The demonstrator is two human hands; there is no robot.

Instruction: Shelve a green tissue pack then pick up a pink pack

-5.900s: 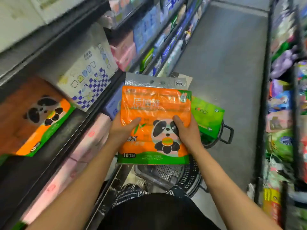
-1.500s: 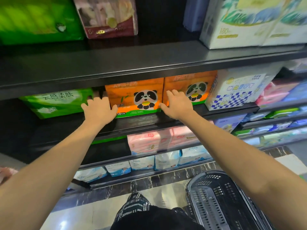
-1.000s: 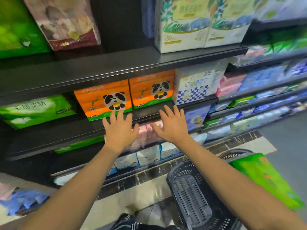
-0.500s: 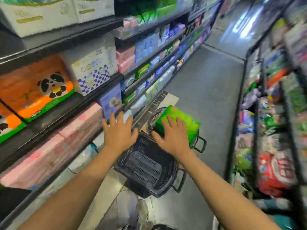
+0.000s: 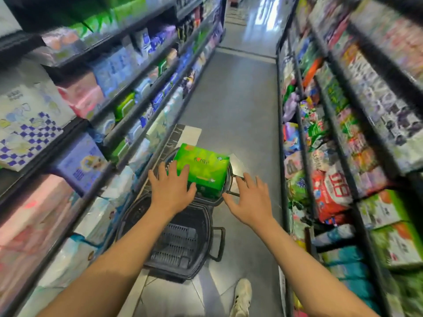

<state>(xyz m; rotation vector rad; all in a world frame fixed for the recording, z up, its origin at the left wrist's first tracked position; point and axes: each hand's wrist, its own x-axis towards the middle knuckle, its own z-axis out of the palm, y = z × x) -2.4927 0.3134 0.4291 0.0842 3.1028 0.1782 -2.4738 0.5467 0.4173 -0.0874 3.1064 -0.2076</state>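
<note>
Both hands are out in front of me, fingers spread and straight, gripping nothing. My left hand (image 5: 172, 191) hovers at the near left corner of the green pack (image 5: 202, 173); its fingertips overlap the pack's edge, though I can't tell whether they actually touch it. My right hand (image 5: 250, 202) is splayed wide to the right of the pack, clear of it, above the far basket's handle (image 5: 234, 183).

The green pack sits in the far basket (image 5: 207, 201), standing well above its rim and tilted a little. Nothing else shows in that basket; most of it is hidden behind the pack and my left hand. Nearer to me is a second black basket (image 5: 178, 242), and I see only its slotted floor inside, with its handle folded down on the right.

Both baskets stand on the grey aisle floor (image 5: 235, 106), close against the left shelves (image 5: 96, 124) of boxed and wrapped tissue packs. The right shelves (image 5: 343, 138) are crowded with bright bags, blurred. My white shoe (image 5: 242, 296) shows at the bottom.
</note>
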